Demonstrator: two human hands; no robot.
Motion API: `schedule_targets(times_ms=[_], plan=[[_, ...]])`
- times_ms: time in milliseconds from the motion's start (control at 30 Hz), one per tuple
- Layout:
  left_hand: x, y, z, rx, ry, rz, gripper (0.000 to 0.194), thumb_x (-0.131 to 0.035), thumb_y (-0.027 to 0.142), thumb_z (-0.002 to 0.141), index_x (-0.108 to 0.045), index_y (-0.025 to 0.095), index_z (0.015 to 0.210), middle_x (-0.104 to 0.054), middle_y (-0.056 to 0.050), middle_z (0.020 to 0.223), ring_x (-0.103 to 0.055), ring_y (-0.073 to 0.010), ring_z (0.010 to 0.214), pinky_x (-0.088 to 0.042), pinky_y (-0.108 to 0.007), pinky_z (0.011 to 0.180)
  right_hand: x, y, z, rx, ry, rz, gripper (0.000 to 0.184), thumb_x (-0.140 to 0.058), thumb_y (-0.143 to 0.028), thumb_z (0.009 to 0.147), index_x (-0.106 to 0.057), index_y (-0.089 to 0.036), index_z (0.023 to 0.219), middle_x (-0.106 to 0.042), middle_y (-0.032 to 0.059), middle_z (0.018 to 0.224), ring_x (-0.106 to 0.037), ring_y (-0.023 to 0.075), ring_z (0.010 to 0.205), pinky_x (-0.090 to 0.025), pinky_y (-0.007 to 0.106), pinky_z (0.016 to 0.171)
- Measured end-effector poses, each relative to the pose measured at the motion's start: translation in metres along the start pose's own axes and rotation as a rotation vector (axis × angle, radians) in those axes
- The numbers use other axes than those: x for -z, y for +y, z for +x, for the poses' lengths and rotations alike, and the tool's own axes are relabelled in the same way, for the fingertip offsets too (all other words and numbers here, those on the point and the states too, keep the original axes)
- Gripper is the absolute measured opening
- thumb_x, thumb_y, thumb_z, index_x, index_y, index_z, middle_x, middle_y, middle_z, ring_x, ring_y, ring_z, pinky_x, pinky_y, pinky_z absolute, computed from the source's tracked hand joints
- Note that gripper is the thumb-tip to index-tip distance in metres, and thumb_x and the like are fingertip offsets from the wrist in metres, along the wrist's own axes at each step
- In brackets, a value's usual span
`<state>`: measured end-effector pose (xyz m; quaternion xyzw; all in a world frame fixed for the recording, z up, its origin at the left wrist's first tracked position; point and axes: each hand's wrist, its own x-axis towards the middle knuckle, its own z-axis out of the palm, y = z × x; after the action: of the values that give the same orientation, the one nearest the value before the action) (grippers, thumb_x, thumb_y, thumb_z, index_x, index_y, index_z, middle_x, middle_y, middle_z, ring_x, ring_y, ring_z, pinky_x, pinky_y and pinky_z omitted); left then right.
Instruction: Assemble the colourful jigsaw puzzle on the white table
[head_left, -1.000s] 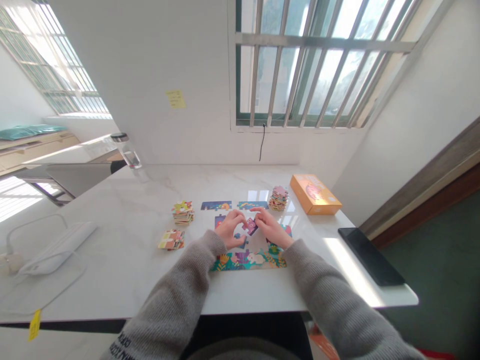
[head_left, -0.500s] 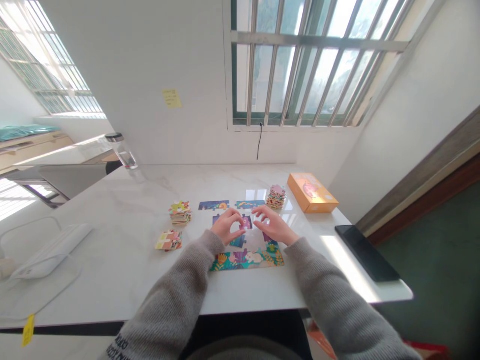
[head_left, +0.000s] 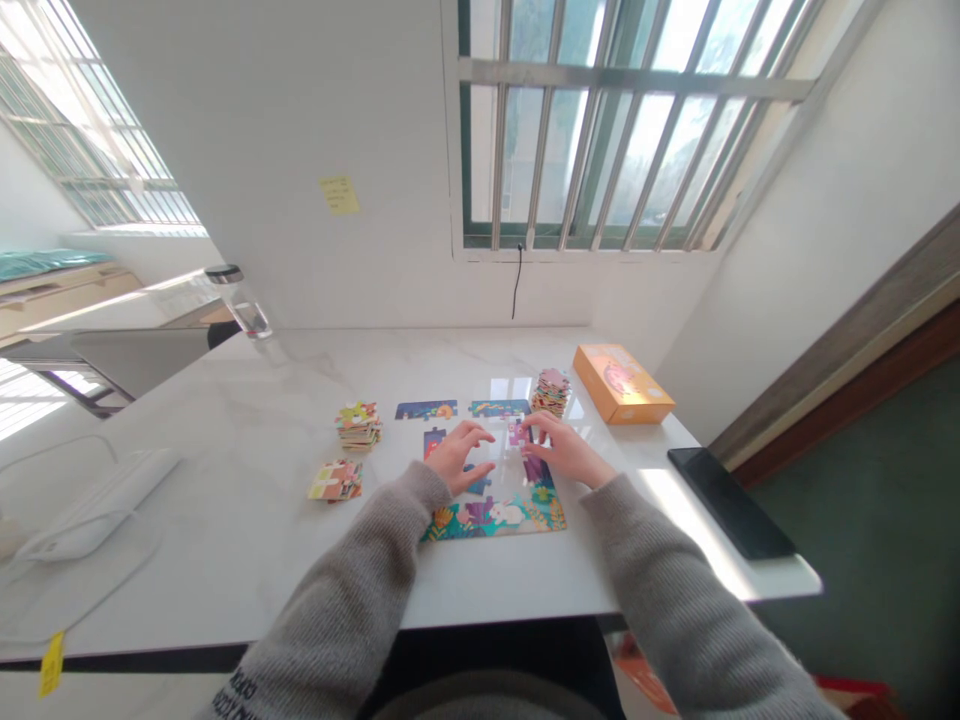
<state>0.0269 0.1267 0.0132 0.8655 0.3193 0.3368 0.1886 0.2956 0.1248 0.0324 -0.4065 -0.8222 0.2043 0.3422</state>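
A partly built jigsaw lies on the white marble table [head_left: 247, 520]: a finished bottom strip [head_left: 495, 518] near me and two short blue strips [head_left: 426, 409] farther back. My right hand [head_left: 566, 450] pinches a pink-purple puzzle piece [head_left: 517, 432] with its fingertips, just below the right-hand blue strip. My left hand [head_left: 456, 456] hovers with fingers apart over a loose blue piece [head_left: 477, 485] and holds nothing. Both arms are in grey sleeves.
Stacks of loose pieces stand at the left [head_left: 358, 424], front left [head_left: 335, 481] and back right [head_left: 553, 391]. An orange box [head_left: 622, 383] lies at the right, a black tablet [head_left: 731, 500] by the right edge. A white device [head_left: 90, 505] and a bottle [head_left: 244, 300] are to the left.
The pink-purple piece was held between both hands; it has moved right and back with my right hand. My left hand has let go and opened.
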Motion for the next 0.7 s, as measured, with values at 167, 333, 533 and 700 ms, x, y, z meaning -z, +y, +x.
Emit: schedule_targets(times_ms=[167, 333, 533, 700], plan=[[-0.001, 0.001, -0.001, 0.018, -0.103, 0.108, 0.024, -0.061, 0.029, 0.088, -0.063, 0.021, 0.111, -0.06, -0.009, 0.111, -0.059, -0.0251, 0.103, -0.049, -0.043, 0.098, 0.006, 0.029, -0.007, -0.025, 0.051, -0.142, 0.014, -0.062, -0.024, 0.09, -0.063, -0.022, 0.104, -0.064, 0.0073, 0.106, -0.056, 0.023, 0.101, -0.047, 0.035, 0.084], [-0.003, -0.002, -0.002, 0.031, -0.132, 0.144, 0.024, -0.059, 0.029, 0.089, -0.064, 0.02, 0.111, -0.061, -0.01, 0.11, -0.058, -0.0255, 0.104, -0.048, -0.043, 0.098, 0.0, 0.03, -0.007, -0.029, 0.006, -0.258, 0.01, -0.061, -0.023, 0.091, -0.066, -0.023, 0.101, -0.067, 0.006, 0.103, -0.056, 0.0223, 0.094, -0.044, 0.038, 0.091], [-0.002, 0.0, -0.001, 0.024, -0.15, 0.154, 0.025, -0.058, 0.029, 0.089, -0.065, 0.02, 0.111, -0.062, -0.009, 0.108, -0.06, -0.0235, 0.098, -0.05, -0.041, 0.094, -0.005, 0.024, -0.007, -0.065, 0.007, -0.289, 0.014, -0.061, -0.023, 0.09, -0.067, -0.022, 0.102, -0.069, 0.0061, 0.104, -0.055, 0.0227, 0.094, -0.043, 0.039, 0.093], [-0.003, 0.0, -0.001, 0.025, -0.148, 0.155, 0.025, -0.058, 0.029, 0.089, -0.064, 0.02, 0.111, -0.062, -0.009, 0.107, -0.062, -0.0219, 0.093, -0.051, -0.04, 0.091, -0.007, 0.027, -0.008, -0.059, 0.018, -0.31, 0.016, -0.057, -0.023, 0.092, -0.069, -0.023, 0.103, -0.069, 0.0076, 0.109, -0.057, 0.0247, 0.101, -0.044, 0.043, 0.096]])
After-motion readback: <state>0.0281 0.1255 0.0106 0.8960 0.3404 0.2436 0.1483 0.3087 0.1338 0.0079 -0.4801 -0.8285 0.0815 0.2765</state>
